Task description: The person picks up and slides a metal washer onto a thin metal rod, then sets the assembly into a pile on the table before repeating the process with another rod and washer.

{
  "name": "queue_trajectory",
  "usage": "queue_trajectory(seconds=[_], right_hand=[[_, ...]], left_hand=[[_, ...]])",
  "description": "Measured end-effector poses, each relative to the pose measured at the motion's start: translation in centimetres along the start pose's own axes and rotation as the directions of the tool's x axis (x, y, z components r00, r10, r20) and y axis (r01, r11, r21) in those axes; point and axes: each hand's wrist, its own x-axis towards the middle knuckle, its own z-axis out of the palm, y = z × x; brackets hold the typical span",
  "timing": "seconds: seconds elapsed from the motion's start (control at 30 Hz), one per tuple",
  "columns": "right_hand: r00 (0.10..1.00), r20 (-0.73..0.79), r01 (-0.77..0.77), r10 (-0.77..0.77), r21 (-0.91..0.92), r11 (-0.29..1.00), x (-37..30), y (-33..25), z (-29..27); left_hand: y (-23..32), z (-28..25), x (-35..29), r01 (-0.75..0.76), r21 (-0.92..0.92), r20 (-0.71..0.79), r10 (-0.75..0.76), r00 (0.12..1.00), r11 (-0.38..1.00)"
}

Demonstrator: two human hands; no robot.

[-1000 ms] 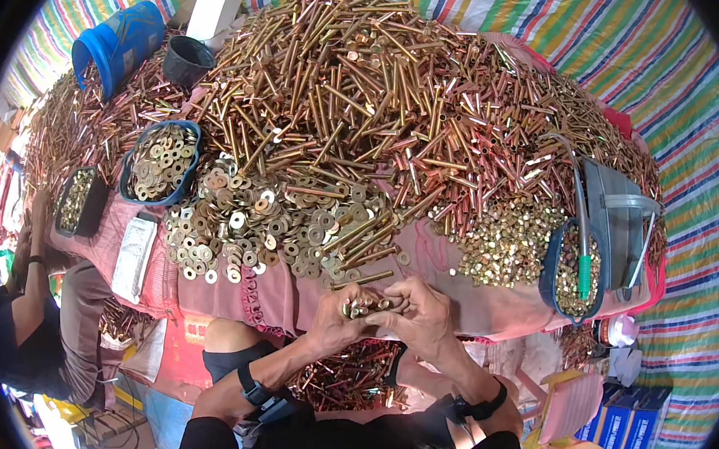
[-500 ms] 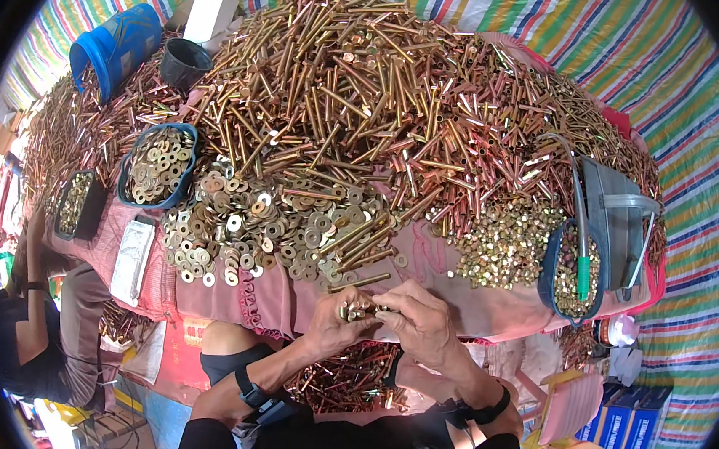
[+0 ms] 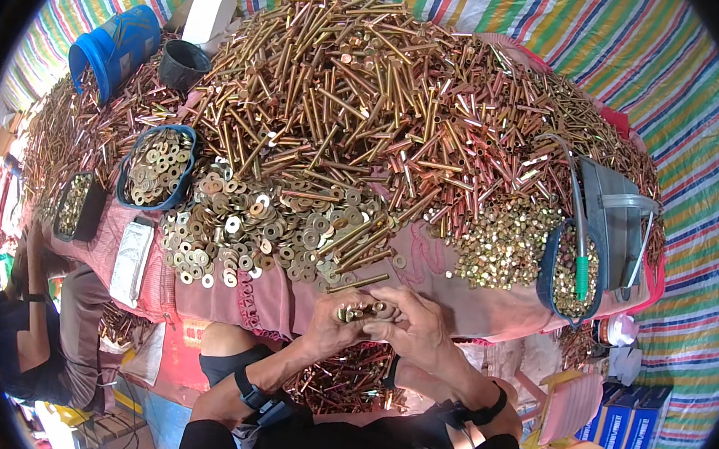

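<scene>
My left hand (image 3: 329,327) is closed round several brass-coloured bolts (image 3: 351,313), their ends pointing up at the cloth's near edge. Against those ends press the fingers of my right hand (image 3: 419,324), closed on a small piece that they mostly cover; its kind cannot be made out. Just beyond both hands a single bolt (image 3: 358,283) lies on the pink cloth (image 3: 463,304). Further off, a few more bolts (image 3: 357,239) rest at the edge of a heap of flat washers (image 3: 270,233). A pile of small nuts (image 3: 506,244) lies to the right.
A large mound of bolts and sleeves (image 3: 344,97) covers the far side. Left stand a blue tub (image 3: 122,195) of washers, a blue bucket (image 3: 124,46) and a black pot (image 3: 184,65). Right are a tub (image 3: 549,277) of nuts and a grey scoop (image 3: 618,207). A co-worker (image 3: 31,317) sits left.
My right hand has shifted slightly left, its fingers turning closer over the bolt ends. My left hand stays nearly in place, still holding the bolts.
</scene>
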Motion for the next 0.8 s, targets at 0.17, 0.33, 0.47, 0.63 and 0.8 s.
queue_trajectory(seconds=[0.17, 0.33, 0.47, 0.63, 0.8], right_hand=[[0.98, 0.012, 0.2, -0.201, -0.148, 0.969, 0.54, -0.15, -0.81], [0.978, -0.066, 0.188, -0.197, -0.125, 0.974, 0.37, 0.38, -0.08], [0.997, -0.028, 0.071, -0.073, -0.065, 0.995, 0.15, 0.08, -0.15], [0.995, -0.064, 0.071, -0.071, -0.001, 0.997, 0.5, -0.11, -0.19], [0.989, -0.042, 0.14, -0.143, -0.057, 0.988, 0.38, 0.02, -0.54]], left_hand=[[-0.22, 0.03, 0.02, 0.072, -0.025, 0.009, -0.072, 0.997, 0.997], [-0.48, -0.21, -0.19, 0.086, -0.109, 0.052, -0.081, 0.995, 0.99], [-0.39, -0.07, -0.04, 0.062, -0.164, 0.042, -0.056, 0.998, 0.985], [0.13, -0.41, -0.18, 0.119, -0.137, 0.062, -0.111, 0.992, 0.983], [-0.62, -0.06, -0.16, 0.061, -0.259, 0.052, -0.049, 0.997, 0.964]])
